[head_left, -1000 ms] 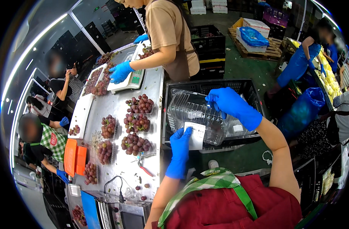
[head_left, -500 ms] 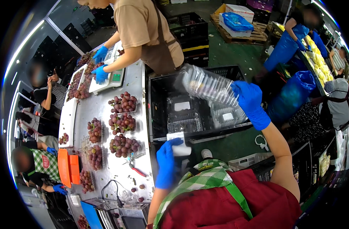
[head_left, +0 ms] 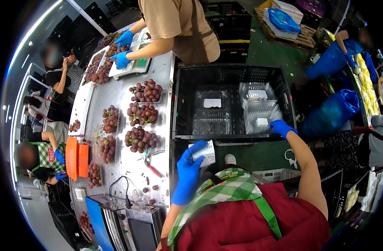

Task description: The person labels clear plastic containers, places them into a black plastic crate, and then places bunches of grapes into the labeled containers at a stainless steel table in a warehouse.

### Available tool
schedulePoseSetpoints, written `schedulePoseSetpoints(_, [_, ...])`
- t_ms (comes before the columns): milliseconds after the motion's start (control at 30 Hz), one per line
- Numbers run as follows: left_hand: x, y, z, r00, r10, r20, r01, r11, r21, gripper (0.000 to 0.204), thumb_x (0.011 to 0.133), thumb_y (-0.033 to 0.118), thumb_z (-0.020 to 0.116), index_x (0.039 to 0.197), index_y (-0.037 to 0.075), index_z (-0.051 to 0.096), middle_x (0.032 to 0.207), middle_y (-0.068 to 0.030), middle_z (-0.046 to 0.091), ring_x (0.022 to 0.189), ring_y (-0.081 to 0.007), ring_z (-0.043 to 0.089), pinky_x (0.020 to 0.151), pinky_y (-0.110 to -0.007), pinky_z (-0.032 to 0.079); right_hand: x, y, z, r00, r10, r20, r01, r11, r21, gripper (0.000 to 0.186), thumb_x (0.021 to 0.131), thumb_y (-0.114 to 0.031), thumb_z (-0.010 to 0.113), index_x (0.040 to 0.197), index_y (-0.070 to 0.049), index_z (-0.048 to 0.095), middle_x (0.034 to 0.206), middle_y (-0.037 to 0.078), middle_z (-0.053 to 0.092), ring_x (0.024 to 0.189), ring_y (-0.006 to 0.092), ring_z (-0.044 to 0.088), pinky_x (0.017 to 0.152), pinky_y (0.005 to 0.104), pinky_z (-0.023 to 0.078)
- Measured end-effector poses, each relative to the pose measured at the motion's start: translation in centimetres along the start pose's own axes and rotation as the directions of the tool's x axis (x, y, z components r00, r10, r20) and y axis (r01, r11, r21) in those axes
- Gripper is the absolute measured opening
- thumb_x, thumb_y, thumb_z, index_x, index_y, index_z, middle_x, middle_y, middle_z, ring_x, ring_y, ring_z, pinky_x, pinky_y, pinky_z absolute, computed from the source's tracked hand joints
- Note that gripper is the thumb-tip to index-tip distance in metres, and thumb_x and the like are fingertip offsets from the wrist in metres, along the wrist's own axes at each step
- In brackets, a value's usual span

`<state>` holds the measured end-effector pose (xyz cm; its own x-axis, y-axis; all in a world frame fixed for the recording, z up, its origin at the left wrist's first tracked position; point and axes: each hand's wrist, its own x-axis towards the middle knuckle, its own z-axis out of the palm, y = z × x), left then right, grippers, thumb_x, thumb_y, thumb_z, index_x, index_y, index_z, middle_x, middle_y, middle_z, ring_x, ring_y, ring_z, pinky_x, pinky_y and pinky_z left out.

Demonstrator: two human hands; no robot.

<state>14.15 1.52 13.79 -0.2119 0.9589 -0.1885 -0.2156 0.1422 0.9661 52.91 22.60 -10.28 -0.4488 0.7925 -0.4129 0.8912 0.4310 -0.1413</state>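
My left hand (head_left: 190,170), in a blue glove, pinches a small white printed label sheet (head_left: 205,154) above the gap between the table and the crate. At the near right corner of a black plastic crate (head_left: 237,137), my right hand (head_left: 282,128), also gloved in blue, has its fingers closed at the edge of a clear plastic container (head_left: 272,112). Behind it is another clear container (head_left: 256,90) with a white label. On the crate's left side lie two more, a labelled clear box (head_left: 211,95) and a ribbed clear tray (head_left: 210,124).
The metal table (head_left: 128,167) to the left holds grape-filled punnets (head_left: 141,139), red-handled snips (head_left: 151,168), an orange box (head_left: 76,158) and a scale (head_left: 137,69). A co-worker (head_left: 183,31) handles grapes beyond. A blue bag (head_left: 331,113) stands right of the crate.
My right hand has brought the clear container down into the crate's right side. My left hand has lifted the label sheet slightly and turned it. The view has shifted.
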Motion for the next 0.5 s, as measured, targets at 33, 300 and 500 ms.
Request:
schedulePoseSetpoints(33, [-0.4, 0.2, 0.1, 1.0, -0.027, -0.003, 0.027, 0.998, 0.048, 0.037, 0.07, -0.014, 0.044, 0.104, -0.002, 0.05, 0.107, -0.0121, 0.052, 0.1, -0.0191, 0.05, 0.088, -0.028, 0.037, 0.7, -0.5, -0.3, 0.997, 0.012, 0.078, -0.004, 0.994, -0.107, 0.017, 0.064, -0.017, 0.055, 0.079, -0.011, 0.059, 0.077, 0.012, 0.059, 0.072, 0.0293, 0.057, 0.062, 0.037, 0.045])
schedulePoseSetpoints(300, [-5.2, -0.5, -0.5, 0.888, -0.325, 0.325, 0.339, 0.941, 0.011, 0.022, 0.073, -0.004, 0.055, 0.094, -0.003, 0.057, 0.095, -0.0109, 0.058, 0.087, -0.0153, 0.055, 0.079, -0.025, 0.044, 8.0, -19.2, -4.3, 0.933, -0.251, -0.257, 0.351, 0.795, 0.496, 0.024, 0.072, -0.022, 0.055, 0.092, -0.009, 0.058, 0.089, 0.013, 0.058, 0.082, 0.0286, 0.055, 0.071, 0.0349, 0.044])
schedulePoseSetpoints(500, [-5.9, -2.5, -1.1, 0.853, -0.499, 0.155, 0.485, 0.866, 0.121, 0.018, 0.077, 0.003, 0.054, 0.094, -0.001, 0.059, 0.088, -0.0065, 0.06, 0.08, -0.0106, 0.054, 0.074, -0.021, 0.042, 15.2, -23.0, 3.7, 0.926, -0.372, 0.065, 0.343, 0.901, 0.265, 0.024, 0.071, -0.018, 0.051, 0.091, -0.008, 0.059, 0.09, 0.017, 0.057, 0.082, 0.0333, 0.056, 0.071, 0.0393, 0.045])
